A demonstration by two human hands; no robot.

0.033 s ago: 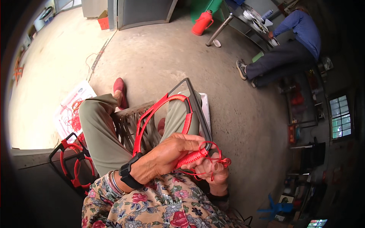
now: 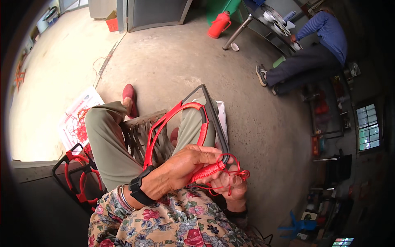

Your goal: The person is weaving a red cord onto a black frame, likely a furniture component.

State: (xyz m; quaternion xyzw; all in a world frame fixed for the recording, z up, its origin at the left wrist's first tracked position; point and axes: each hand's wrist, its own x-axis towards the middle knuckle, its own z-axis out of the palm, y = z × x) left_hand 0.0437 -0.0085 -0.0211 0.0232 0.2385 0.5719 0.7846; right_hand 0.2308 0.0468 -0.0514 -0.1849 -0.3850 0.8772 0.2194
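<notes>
Clamped the left hand on the red-bound grip of a black frame between five and six o'clock, pinched loose red cord in the right hand at five, apparently midway through wrapping, and seemingly needed that cord drawn snug next.

No lettering can be read anywhere. The flat white rectangular sheet under the tangled red cord bears faint printed marks (far too small to make out), their words and figures illegible.
</notes>
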